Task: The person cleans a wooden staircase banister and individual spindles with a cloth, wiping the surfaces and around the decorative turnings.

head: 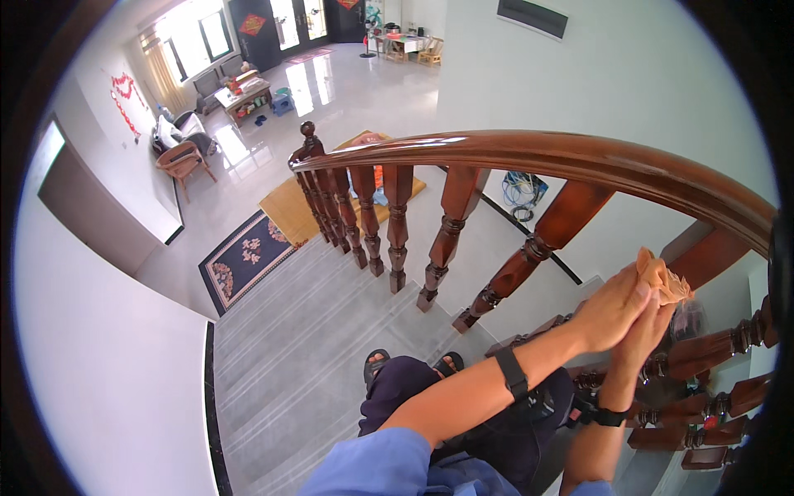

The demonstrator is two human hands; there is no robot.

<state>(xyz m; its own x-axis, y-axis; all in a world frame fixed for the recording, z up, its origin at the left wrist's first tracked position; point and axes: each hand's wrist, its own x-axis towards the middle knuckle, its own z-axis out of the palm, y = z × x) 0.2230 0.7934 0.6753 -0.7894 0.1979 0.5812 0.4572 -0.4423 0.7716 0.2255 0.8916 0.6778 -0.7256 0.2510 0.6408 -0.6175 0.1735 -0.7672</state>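
Both of my hands are together at the right, in front of the wooden balusters. My left hand [611, 316] reaches across from the left and presses against my right hand [647, 332], with the two thumbs side by side. An orange-brown cloth [664, 280] is bunched at the fingertips of both hands, its frayed edge sticking out to the right. Fingers are partly hidden by the cloth and by each other. Just behind the cloth is a square-topped baluster [707, 257] under the curved, glossy handrail [533, 149]; whether the cloth touches it I cannot tell.
I am on grey stone stairs [291, 347] that descend to a dark patterned mat [248, 257]. Turned balusters [397, 229] line the right side, a white wall [124, 347] the left. Below are a wicker chair [186, 162], a low table [245, 96] and coiled cables [522, 189].
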